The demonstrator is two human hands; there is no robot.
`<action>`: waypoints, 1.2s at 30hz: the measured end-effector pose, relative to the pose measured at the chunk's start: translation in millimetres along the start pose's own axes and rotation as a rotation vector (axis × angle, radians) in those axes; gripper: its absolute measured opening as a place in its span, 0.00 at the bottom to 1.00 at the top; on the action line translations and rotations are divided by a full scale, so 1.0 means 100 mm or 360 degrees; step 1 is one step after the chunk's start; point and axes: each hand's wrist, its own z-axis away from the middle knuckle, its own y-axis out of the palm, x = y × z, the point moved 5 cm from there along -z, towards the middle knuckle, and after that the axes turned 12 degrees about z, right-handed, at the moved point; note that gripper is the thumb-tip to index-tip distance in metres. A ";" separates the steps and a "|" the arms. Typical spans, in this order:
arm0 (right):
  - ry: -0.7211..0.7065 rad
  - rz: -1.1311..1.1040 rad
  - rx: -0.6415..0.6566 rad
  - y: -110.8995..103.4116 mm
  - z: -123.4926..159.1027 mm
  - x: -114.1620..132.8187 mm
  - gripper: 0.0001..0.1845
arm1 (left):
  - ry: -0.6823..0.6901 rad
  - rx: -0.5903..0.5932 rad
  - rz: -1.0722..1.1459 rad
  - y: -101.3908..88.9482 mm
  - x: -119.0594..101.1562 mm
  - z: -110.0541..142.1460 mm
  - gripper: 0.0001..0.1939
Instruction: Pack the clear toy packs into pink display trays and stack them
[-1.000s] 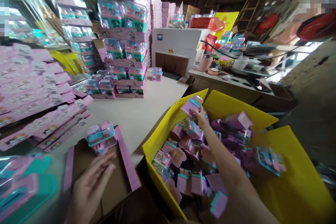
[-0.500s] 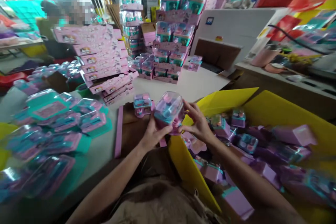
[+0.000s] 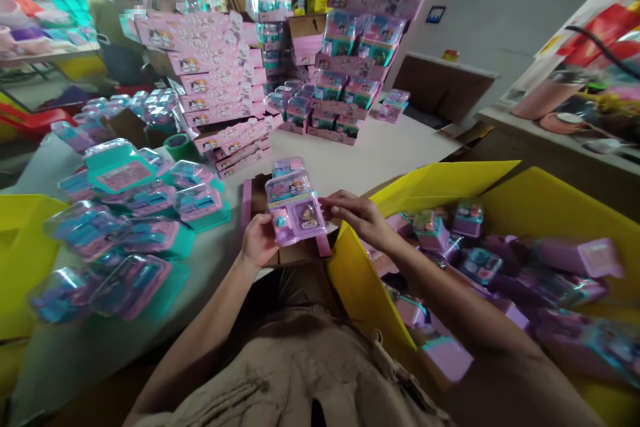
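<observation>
A purple plastic toy case (image 3: 300,207) with a clear domed lid is tilted up so its front faces me. My left hand (image 3: 259,240) grips its lower left side. On the right edge, the fingers of my right hand (image 3: 357,213) are pinched together at the case's side; their tips are partly hidden. Behind the case, another small toy case (image 3: 289,165) stands in the shallow pink-edged cardboard tray (image 3: 247,203) on the table.
To the right, a yellow bin (image 3: 560,213) holds several purple cases. Teal-backed clear packs (image 3: 150,233) lie on the left of the table (image 3: 310,150). Behind stand stacked pink display boxes (image 3: 210,83), filled displays (image 3: 350,90) and a green tape roll (image 3: 179,145). A person (image 3: 117,27) is at back left.
The case has turned from showing its lid to showing its front, and its bottom has come toward me. My right fingers have moved to its right edge. The whole view has shifted.
</observation>
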 end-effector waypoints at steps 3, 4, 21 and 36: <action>-0.0013 -0.0051 0.0071 0.06 -0.07 0.00 0.18 | 0.0034 -0.0045 0.0028 -0.05 -0.08 0.03 0.14; -0.0008 -0.0067 0.0095 0.08 -0.09 -0.01 0.18 | 0.0052 -0.0058 0.0017 -0.07 -0.10 0.04 0.14; -0.0260 0.0387 0.0083 0.26 0.00 0.08 0.26 | 0.0198 0.0429 -0.0610 -0.22 -0.36 0.14 0.45; -0.0277 0.0338 0.0282 0.30 -1.73 -0.08 0.45 | 0.1147 -0.0557 -0.2600 -0.72 -0.78 -0.35 0.17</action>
